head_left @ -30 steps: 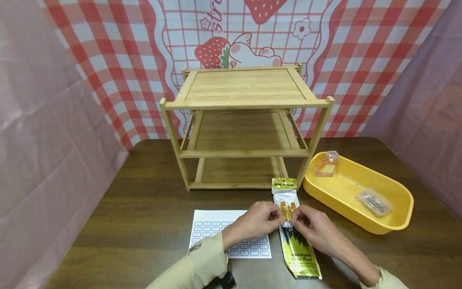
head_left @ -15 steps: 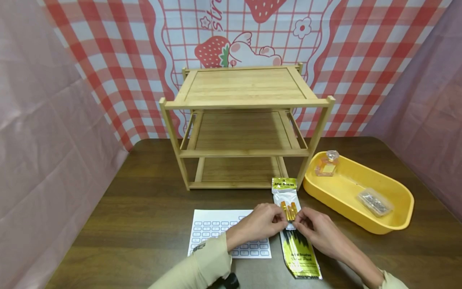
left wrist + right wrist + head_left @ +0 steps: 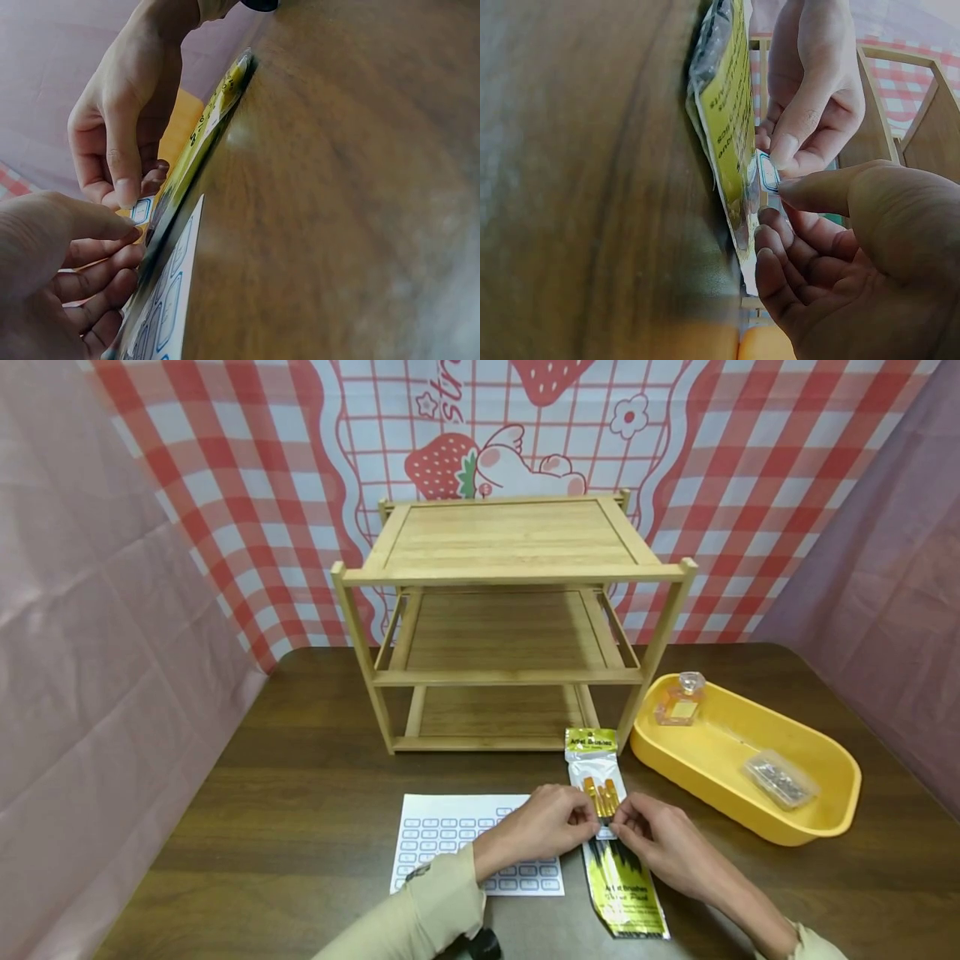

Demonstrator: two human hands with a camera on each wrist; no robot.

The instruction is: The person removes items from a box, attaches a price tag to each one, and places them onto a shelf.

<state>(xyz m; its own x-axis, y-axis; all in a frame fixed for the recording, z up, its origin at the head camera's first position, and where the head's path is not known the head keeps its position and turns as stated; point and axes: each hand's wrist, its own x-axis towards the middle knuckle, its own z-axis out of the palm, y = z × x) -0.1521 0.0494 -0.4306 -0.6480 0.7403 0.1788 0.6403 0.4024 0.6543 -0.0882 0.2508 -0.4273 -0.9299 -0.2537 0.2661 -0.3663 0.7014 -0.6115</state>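
A small white label with a blue frame (image 3: 768, 172) is pinched at its two ends between the hands, just over a packet of artist brushes (image 3: 624, 893). My left hand (image 3: 551, 820) grips one end with thumb and finger, my right hand (image 3: 667, 843) the other. The packet lies on the table, its orange brush tips (image 3: 601, 795) showing through the clear part above the fingers. Beside it on the left is a white sheet of blue-framed labels (image 3: 427, 839), partly covered by my left forearm.
A three-tier wooden rack (image 3: 510, 676) stands behind the packet. At the right, a yellow tray (image 3: 720, 785) holds a perfume bottle (image 3: 680, 702) and a small clear box (image 3: 780, 779). A black object (image 3: 483, 943) lies near the left sleeve.
Both hands have shifted slightly right and down along the packet with the label between them, uncovering more of the orange brush tips. The packet and sheet have not moved.
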